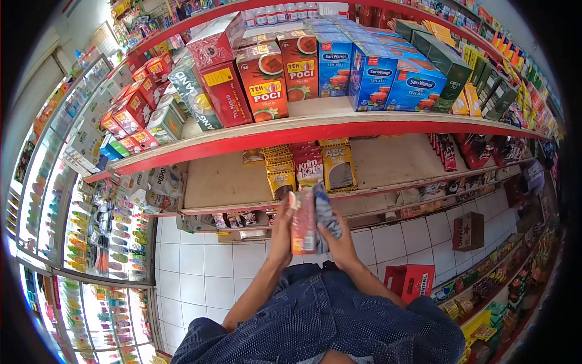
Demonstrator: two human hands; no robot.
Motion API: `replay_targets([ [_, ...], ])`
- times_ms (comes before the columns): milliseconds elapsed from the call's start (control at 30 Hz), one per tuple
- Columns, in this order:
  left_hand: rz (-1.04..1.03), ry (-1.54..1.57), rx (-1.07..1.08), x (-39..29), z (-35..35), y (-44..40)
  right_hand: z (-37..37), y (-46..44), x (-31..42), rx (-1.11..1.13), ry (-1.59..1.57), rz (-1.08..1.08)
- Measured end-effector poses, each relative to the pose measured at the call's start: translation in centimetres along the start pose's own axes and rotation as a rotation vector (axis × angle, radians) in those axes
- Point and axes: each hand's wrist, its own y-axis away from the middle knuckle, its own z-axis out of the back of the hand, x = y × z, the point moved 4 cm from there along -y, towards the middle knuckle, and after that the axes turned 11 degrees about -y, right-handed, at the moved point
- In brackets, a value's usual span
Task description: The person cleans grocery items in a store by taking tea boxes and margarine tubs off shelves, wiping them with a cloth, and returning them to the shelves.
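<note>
Between my hands, in front of the shelves, is an upright red and orange tea box (pixel 304 225) with a barcode on its lower part; it is slightly blurred. My left hand (pixel 280 235) grips the box along its left side. My right hand (pixel 341 244) is closed on a crumpled grey-blue cloth (pixel 327 212), which lies against the box's right side. Beyond the box, on the lower shelf, are a red Krim Kafe pack (pixel 308 168) and yellow ABC sachets (pixel 339 167). My right fingers are partly hidden by the cloth.
On the upper red-edged shelf (pixel 327 128) stand Teh Poci boxes (pixel 262 82), blue SariWangi boxes (pixel 417 85) and a green tea box (pixel 445 67). A red carton (pixel 418 282) and a brown carton (pixel 468 231) rest on the tiled floor (pixel 221 273). Glass-fronted cases (pixel 109 236) line the left side.
</note>
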Motion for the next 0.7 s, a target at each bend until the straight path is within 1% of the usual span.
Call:
replay_targets([
  [33, -0.006, -0.029, -0.112, -1.2, 0.2, 0.4, -0.4, 0.9, 0.7, 0.052, 0.133, 0.019],
  [67, -0.004, -0.028, -0.114, -1.4, 0.8, 0.2, -0.1, 0.9, 0.5, 0.053, 0.134, 0.016],
  [133, 0.178, 0.075, -0.099, -0.8, 2.1, 0.1, -0.1, 1.2, 1.1, 0.178, 0.239, 0.112],
  [167, 0.240, 0.188, -0.077, -0.3, 2.2, -0.1, 0.4, 1.1, 1.6, 0.158, 0.211, 0.055],
  [200, 0.237, 0.184, -0.072, -0.6, 2.0, -0.2, 0.3, 0.3, 1.6, 0.156, 0.209, 0.061],
  [267, 0.357, 0.348, 0.054, -0.4, 0.9, 0.6, 1.3, -1.1, 1.0, -0.035, -0.362, -0.051],
  [333, 0.351, 0.381, 0.054, 0.9, -0.2, 0.8, 0.9, -1.7, 1.2, -0.063, -0.378, -0.076],
  [400, 0.274, 0.221, -0.108, 1.2, -0.5, 0.9, -0.3, -1.8, 1.0, 0.044, -0.317, -0.006],
  [433, 0.216, 0.194, -0.115, 1.8, -0.1, 0.6, -0.2, -1.8, 1.2, 0.045, -0.314, 0.001],
  [467, 0.210, 0.195, -0.109, 2.0, -0.1, 0.6, -0.4, -1.6, 1.2, 0.106, -0.318, -0.038],
  [533, 0.007, 0.119, -0.120, 1.5, 0.3, 0.5, -0.8, -0.8, 1.2, 0.235, -0.325, -0.116],
  [567, -0.095, 0.081, -0.129, 1.1, 0.4, 0.5, -0.3, -0.4, 1.0, 0.231, -0.317, -0.249],
  [600, -0.103, 0.081, -0.131, 0.7, 0.4, 0.6, 0.1, -0.1, 0.8, 0.239, -0.316, -0.247],
  [667, -0.304, -0.160, -0.060, -0.7, -0.1, 1.0, 0.4, 0.3, 0.6, 0.320, -0.336, -0.214],
  [700, -0.294, -0.234, 0.023, 0.4, 0.8, 0.3, 0.7, 0.4, 1.0, 0.315, -0.319, -0.227],
])
